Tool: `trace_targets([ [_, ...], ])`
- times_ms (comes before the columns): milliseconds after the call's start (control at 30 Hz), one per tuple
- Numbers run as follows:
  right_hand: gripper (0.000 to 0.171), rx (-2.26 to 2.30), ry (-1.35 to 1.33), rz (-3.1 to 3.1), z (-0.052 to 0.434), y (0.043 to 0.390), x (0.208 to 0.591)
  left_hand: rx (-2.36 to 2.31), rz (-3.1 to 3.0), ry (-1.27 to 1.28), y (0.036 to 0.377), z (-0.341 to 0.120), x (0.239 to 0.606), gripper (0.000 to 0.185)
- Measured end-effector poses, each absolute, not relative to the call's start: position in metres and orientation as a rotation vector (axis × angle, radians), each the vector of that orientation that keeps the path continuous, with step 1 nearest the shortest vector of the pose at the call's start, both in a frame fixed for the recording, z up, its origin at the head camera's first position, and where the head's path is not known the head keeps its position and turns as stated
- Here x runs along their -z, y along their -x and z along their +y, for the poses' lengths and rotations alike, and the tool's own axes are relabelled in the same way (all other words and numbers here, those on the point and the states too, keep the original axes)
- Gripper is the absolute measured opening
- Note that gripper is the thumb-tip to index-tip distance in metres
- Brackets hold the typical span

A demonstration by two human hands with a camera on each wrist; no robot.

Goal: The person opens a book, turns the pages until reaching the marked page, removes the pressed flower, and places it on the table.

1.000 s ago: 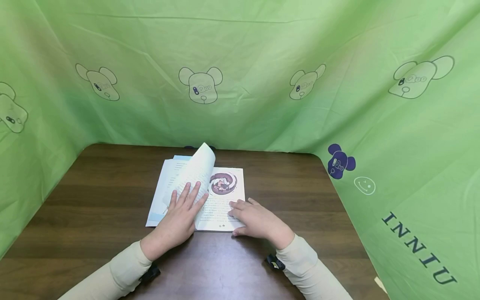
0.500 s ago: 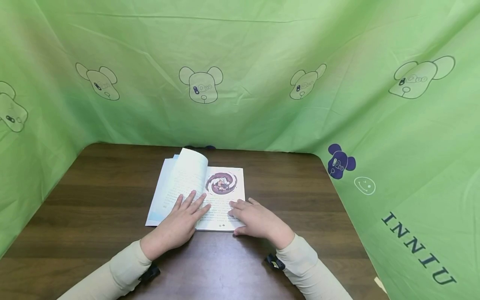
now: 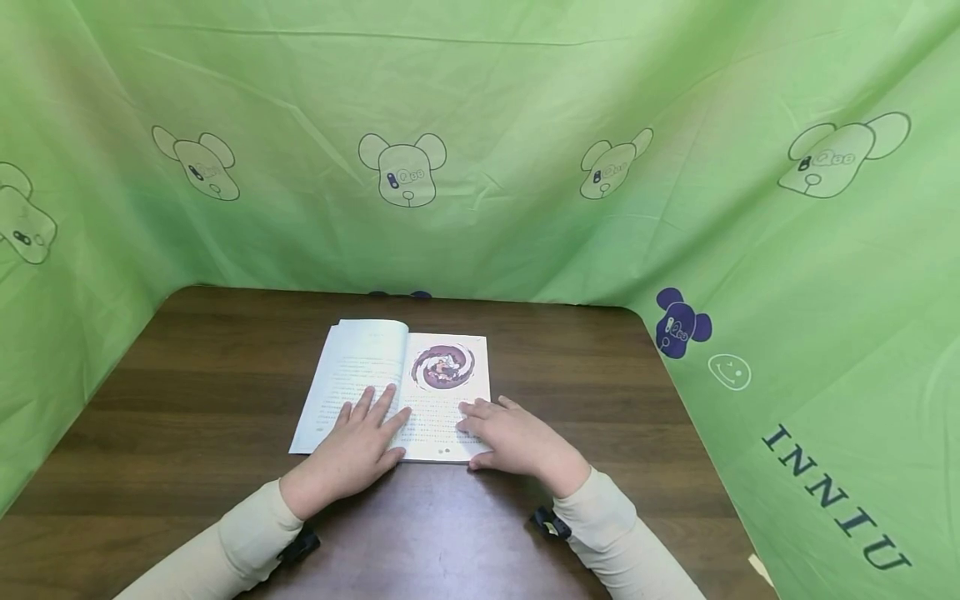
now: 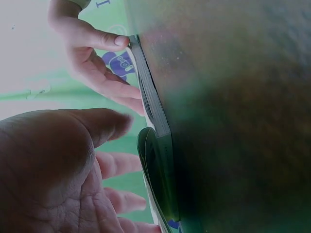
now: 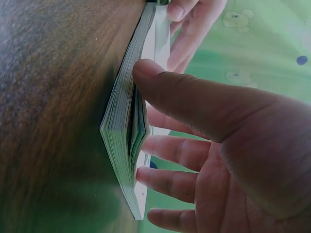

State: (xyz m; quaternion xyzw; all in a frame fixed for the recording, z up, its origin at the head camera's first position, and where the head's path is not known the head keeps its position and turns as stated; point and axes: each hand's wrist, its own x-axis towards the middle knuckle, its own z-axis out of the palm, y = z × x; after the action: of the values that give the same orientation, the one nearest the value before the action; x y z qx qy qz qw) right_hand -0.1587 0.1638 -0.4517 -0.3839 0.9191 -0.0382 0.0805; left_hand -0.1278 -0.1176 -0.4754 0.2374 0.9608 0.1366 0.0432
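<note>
An open book lies on the brown table, a swirling picture above printed text on its right page. My left hand rests on the lower left page near the fold, fingers straight and spread. In the left wrist view, turned leaves curl over beside the spine, under that hand's fingers. Along the right side, my right hand lies with its fingertips on the right page. In the right wrist view, its thumb touches the edges of the page block, and its fingers extend over the page.
A green curtain printed with bear heads encloses the table at the back and sides. Each sleeved forearm carries a black strap; the right strap shows near the cuff. A small pale piece is at the table's right edge.
The raised leaf has swung left and down and now lies over the left page. My left hand has shifted slightly, its thumb now showing beside the fold. The right hand has stayed put.
</note>
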Motion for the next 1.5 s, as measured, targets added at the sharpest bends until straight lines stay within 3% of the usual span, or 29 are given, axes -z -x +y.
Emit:
trace_targets([
  [367, 0.050, 0.068, 1.144, 2.733, 0.164, 0.157, 0.447, -0.427, 2.957, -0.671, 0.127, -0.119, 0.473, 0.064],
  [667, 0.007, 0.022, 1.251, 2.741, 0.166, 0.156, 0.438, -0.407, 2.954, -0.632, 0.128, -0.119, 0.475, 0.065],
  [800, 0.020, 0.002, 1.254, 2.727, 0.166, 0.156, 0.435, -0.419, 2.951, -0.630, 0.129, -0.119, 0.476, 0.065],
  [1133, 0.030, 0.102, 1.374, 2.804, 0.170, 0.160, 0.438, -0.441, 2.944, -0.611, 0.130, -0.118, 0.475, 0.065],
  [1500, 0.023, 0.126, 1.313, 2.968, 0.167, 0.161, 0.440, -0.468, 2.967, -0.630, 0.130, -0.118, 0.473, 0.064],
])
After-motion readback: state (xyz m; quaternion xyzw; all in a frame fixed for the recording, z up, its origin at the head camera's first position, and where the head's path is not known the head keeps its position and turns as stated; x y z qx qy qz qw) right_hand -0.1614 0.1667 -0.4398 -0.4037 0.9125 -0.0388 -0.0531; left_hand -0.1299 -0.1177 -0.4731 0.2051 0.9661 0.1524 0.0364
